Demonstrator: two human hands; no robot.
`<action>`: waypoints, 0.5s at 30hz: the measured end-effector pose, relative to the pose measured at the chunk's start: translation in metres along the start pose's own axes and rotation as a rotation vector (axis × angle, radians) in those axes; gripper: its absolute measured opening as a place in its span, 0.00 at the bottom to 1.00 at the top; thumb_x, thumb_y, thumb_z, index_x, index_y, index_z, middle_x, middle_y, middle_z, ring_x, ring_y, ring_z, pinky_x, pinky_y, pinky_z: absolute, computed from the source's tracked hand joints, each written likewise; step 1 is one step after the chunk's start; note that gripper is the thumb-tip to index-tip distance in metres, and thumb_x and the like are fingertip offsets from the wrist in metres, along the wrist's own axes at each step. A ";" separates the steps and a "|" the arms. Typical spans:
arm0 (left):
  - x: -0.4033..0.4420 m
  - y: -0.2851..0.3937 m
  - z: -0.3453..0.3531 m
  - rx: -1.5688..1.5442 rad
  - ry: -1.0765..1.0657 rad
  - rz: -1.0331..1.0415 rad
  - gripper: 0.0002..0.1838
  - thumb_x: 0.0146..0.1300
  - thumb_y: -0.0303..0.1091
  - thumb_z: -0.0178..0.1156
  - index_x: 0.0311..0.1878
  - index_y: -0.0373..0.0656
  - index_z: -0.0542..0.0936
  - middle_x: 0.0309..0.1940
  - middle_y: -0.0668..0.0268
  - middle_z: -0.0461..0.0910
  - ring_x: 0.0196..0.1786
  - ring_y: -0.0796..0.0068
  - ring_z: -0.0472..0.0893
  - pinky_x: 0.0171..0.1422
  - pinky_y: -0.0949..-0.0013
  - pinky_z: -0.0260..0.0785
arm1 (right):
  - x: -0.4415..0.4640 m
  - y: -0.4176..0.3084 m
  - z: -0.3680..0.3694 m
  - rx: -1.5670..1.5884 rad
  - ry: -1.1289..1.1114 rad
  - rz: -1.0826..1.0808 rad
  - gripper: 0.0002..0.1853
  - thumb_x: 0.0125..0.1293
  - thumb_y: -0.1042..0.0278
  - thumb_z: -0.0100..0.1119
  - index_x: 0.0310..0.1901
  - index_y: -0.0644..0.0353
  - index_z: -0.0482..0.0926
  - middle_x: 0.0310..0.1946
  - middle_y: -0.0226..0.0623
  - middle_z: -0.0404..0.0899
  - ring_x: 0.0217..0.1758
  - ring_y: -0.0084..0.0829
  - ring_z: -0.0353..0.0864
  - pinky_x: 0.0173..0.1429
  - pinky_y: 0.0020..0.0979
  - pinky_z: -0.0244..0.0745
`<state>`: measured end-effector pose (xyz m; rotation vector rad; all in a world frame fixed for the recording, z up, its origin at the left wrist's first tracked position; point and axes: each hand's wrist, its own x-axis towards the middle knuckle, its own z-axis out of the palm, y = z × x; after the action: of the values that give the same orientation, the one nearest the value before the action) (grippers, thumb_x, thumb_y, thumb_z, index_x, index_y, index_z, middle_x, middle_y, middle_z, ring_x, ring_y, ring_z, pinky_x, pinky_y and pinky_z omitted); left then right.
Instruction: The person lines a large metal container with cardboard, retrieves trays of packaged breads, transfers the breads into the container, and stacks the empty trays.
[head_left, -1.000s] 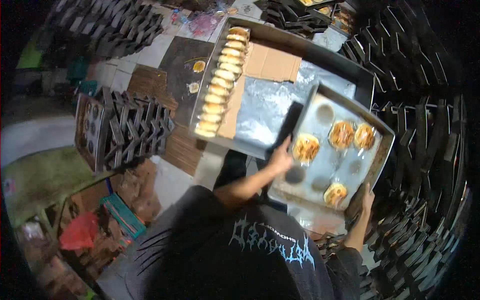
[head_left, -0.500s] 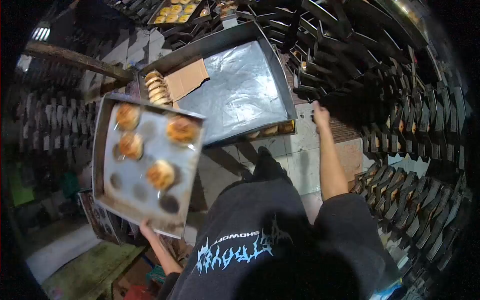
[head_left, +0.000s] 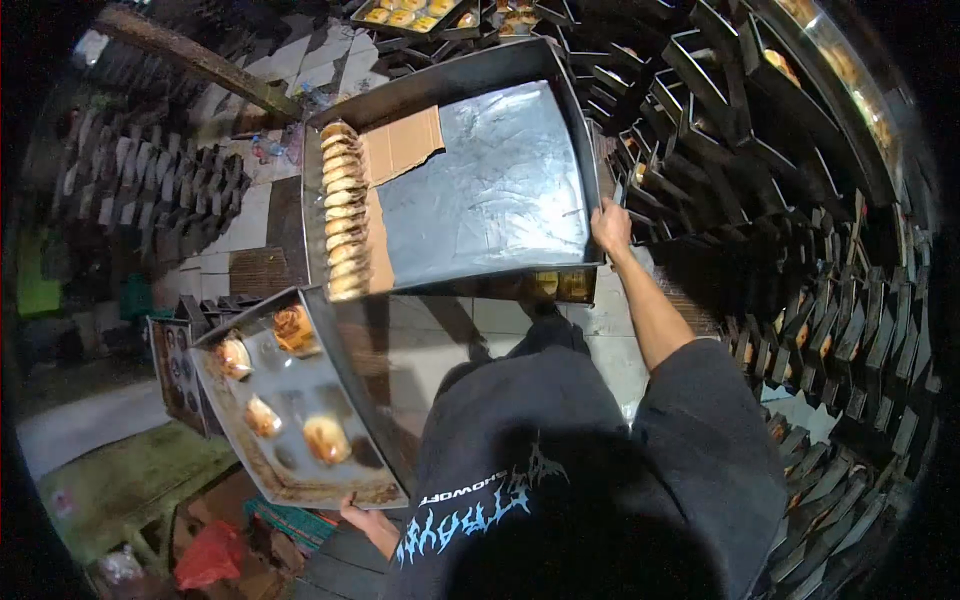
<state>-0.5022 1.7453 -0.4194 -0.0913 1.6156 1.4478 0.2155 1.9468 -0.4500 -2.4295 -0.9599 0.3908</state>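
Observation:
My left hand (head_left: 370, 524) is closed on the near rim of a metal baking tray (head_left: 285, 378), which hangs tilted at the lower left. A few browned buns (head_left: 326, 440) sit on that tray, among dark round marks. My right hand (head_left: 611, 226) has its fingers wrapped over the right wall of a large deep metal tray (head_left: 590, 150). Inside the large tray, a row of buns (head_left: 345, 213) stands on edge along the left wall. Beside them lies a piece of cardboard (head_left: 405, 143), and the rest is bare grey metal (head_left: 485, 190).
Many dark trays with buns (head_left: 700, 110) are stacked crosswise at the right, with more stacks (head_left: 140, 180) at the left. A wooden beam (head_left: 195, 62) crosses the upper left. At the lower left are a greenish bench (head_left: 130, 480) and a red plastic bag (head_left: 210, 556).
My right hand has come to the large tray's right wall and closed on it. The baking tray in my left hand has moved down and tilted, uncovering the whole row of buns.

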 end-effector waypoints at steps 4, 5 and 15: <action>-0.038 -0.011 0.015 -0.022 0.049 -0.032 0.21 0.41 0.31 0.51 0.43 0.39 0.71 0.42 0.60 0.72 0.46 0.59 0.72 0.52 0.56 0.66 | 0.028 0.018 -0.003 0.103 -0.177 -0.140 0.15 0.52 0.65 0.53 0.40 0.63 0.77 0.31 0.59 0.76 0.37 0.55 0.76 0.44 0.47 0.70; -0.047 -0.015 0.013 -0.038 0.070 -0.025 0.21 0.41 0.31 0.51 0.43 0.39 0.71 0.42 0.60 0.72 0.46 0.59 0.72 0.52 0.56 0.66 | 0.028 0.019 -0.003 0.125 -0.157 -0.190 0.16 0.51 0.66 0.53 0.41 0.63 0.77 0.31 0.60 0.75 0.37 0.55 0.76 0.44 0.46 0.70; -0.134 -0.023 0.133 0.055 0.153 0.096 0.12 0.42 0.31 0.50 0.32 0.39 0.74 0.34 0.61 0.74 0.39 0.61 0.75 0.47 0.58 0.68 | 0.041 0.045 0.031 0.113 -0.136 -0.059 0.18 0.52 0.64 0.52 0.46 0.58 0.76 0.33 0.56 0.76 0.41 0.52 0.76 0.45 0.42 0.70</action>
<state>-0.3369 1.7791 -0.3306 -0.0960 1.8046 1.4984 0.2566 1.9580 -0.5038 -2.2913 -1.0360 0.5798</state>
